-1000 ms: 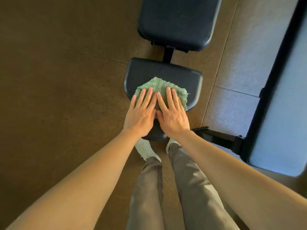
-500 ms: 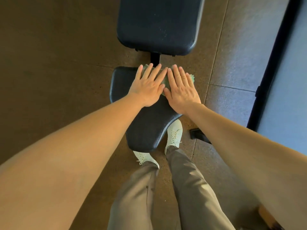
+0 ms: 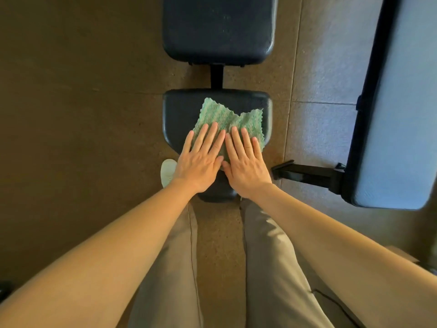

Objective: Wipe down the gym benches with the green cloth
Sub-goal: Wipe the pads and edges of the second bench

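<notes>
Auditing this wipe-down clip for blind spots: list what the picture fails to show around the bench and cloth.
Green cloth: head view, near part under the left hand and right hand.
Seat pad: head view, narrow near end partly covered by both hands.
Back pad: head view, far end cut off by the top edge.
Second bench: head view, cut by the right edge.

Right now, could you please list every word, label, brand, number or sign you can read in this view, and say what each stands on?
No text can be read anywhere in this view.
The green cloth, seat pad, back pad, second bench and white shoe show no lettering, logo or number.
</notes>
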